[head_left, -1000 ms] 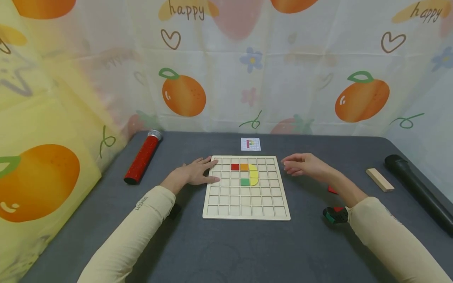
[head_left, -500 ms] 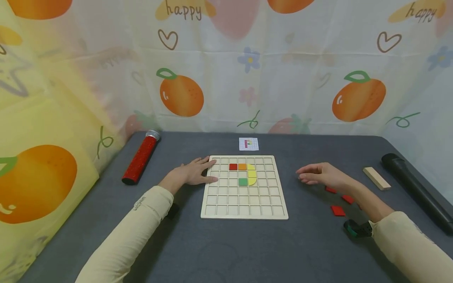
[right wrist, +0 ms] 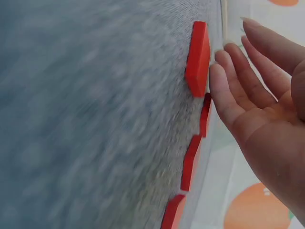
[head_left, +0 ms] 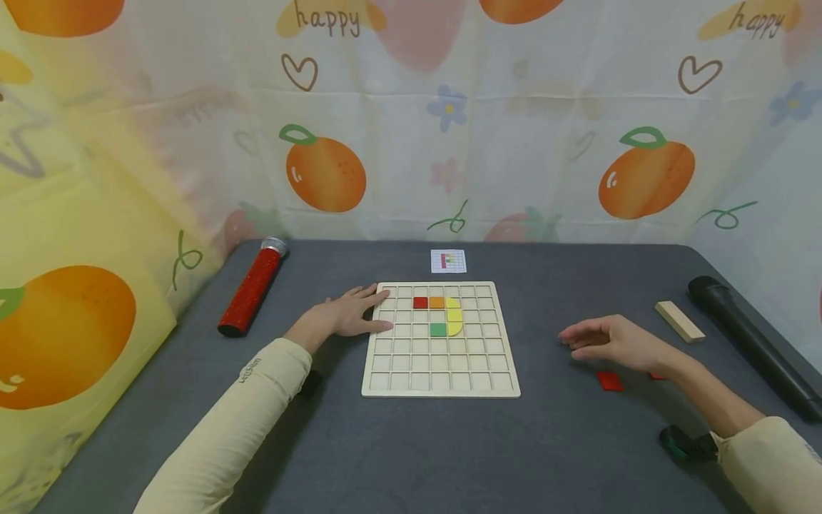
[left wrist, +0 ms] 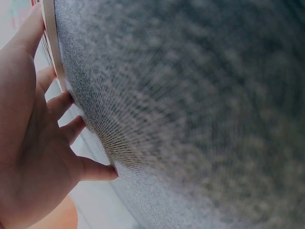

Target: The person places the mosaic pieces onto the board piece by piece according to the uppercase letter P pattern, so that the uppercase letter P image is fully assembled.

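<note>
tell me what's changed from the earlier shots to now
The right hand moved away from the board, rightward and back toward the person, to the loose red tiles. Nothing was visibly taken hold of or let go. The left hand stayed on the board's left edge, and the board's coloured pieces kept their places.

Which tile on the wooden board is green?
The green tile sits just left of the lowest yellow tile; all other tiles on the board are red, orange or yellow.
</note>
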Demonstrator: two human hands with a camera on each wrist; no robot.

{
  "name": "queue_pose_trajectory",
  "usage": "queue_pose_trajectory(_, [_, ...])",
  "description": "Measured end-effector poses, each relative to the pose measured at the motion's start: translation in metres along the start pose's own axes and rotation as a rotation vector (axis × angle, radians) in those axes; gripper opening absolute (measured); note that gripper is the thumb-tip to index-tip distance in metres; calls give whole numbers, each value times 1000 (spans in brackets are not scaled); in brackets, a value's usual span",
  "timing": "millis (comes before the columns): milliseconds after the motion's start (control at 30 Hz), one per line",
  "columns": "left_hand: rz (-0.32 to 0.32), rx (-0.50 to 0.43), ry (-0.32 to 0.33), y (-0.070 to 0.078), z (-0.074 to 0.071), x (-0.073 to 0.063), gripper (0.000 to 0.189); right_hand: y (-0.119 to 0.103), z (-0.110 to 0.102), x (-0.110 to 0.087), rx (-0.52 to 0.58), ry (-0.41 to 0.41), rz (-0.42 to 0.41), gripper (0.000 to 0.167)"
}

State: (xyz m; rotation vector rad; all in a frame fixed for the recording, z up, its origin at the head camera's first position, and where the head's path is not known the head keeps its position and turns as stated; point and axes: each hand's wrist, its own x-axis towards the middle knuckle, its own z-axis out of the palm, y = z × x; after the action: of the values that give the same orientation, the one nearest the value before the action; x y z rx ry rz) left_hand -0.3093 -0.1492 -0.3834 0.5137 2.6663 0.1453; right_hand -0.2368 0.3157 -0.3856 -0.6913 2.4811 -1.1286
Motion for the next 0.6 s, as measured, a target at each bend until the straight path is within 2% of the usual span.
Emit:
queue_pose_trajectory(300, [-8, 13, -5, 0, -1, 0, 84, 1, -1, -19, -61, -21, -34, 39])
queue_pose_trajectory(433, [9, 2, 4, -1, 0, 0, 83, 3, -1, -25, -11, -59, -44, 39])
queue_pose_trajectory(600, [32, -5, 13, -1, 0, 0, 81, 8, -2, -33, 22, -88, -113, 39])
